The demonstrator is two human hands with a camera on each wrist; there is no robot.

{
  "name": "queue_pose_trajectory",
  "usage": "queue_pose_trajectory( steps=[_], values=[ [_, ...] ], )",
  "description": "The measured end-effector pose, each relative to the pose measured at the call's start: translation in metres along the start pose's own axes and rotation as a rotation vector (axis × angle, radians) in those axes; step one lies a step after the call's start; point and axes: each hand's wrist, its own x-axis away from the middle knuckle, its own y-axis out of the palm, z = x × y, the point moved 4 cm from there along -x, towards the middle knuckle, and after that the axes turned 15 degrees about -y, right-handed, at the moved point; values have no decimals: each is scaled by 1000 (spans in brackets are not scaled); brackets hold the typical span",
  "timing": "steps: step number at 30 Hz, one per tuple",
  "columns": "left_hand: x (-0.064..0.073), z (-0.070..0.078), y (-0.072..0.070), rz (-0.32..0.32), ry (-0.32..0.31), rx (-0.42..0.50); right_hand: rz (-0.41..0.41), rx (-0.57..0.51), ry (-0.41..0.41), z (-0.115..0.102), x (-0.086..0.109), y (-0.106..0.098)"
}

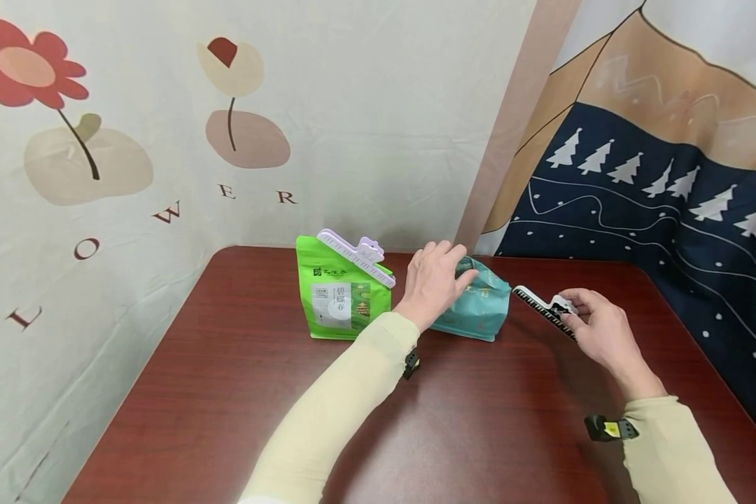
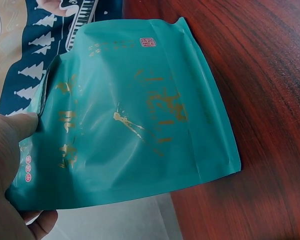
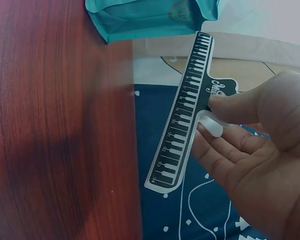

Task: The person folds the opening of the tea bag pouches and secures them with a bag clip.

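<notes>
A teal foil pouch [image 1: 479, 311] with gold lettering stands near the table's back edge. My left hand [image 1: 430, 285] grips its top; in the left wrist view the thumb lies on the folded upper edge of the pouch, fingers behind it. To the right, above the table, my right hand [image 1: 607, 334] pinches a long bag clip [image 3: 182, 107] by its handle. Piano keys and a number scale decorate the clip's black bar, which points toward the pouch. Left of the pouch is a bright green tea bag [image 1: 334, 304], a lilac bag clip [image 1: 355, 257] slanting across its top corner.
Both bags stand on a reddish-brown wooden table [image 1: 239, 392]. Behind it hangs a pale curtain [image 1: 378, 140] with flower prints, and at the right a navy cloth [image 1: 636, 203] with white trees. My left forearm crosses in front of the green bag's lower right.
</notes>
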Motion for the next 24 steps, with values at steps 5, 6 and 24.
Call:
queue_pose_trajectory(
  steps=[5,6,24],
  values=[
    [0,0,-1,6,0,-3,17,-8,-12,-2,0,-1],
    [-1,0,-1,4,0,-2,24,-9,-16,-2,0,-2],
    [0,1,0,10,-3,-9,134,3,-78,-9,-5,-5]
  ],
)
